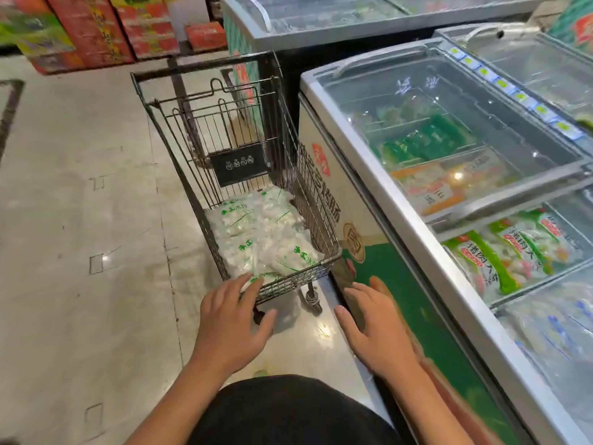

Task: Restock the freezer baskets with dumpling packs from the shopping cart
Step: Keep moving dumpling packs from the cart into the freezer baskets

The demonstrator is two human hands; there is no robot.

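step: reaching for stock | left hand [231, 319] spread, empty, fingertips at near rim of dark wire shopping cart [244, 175] | right hand [373, 326] spread, empty, beside it | clear white dumpling packs with green print [261, 232] piled in cart | glass-lidded chest freezer [449, 175] alongside | next: likely grip top pack, lift over rim

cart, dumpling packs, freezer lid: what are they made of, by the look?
Dark wire shopping cart: metal rod mesh, dull finish, apparently painted or worn. White dumpling packs with green print: thin clear plastic film, glossy and crinkled, lumps showing through. Sliding freezer lid: transparent pane with reflections, glass or acrylic, in a grey, metal-looking frame.
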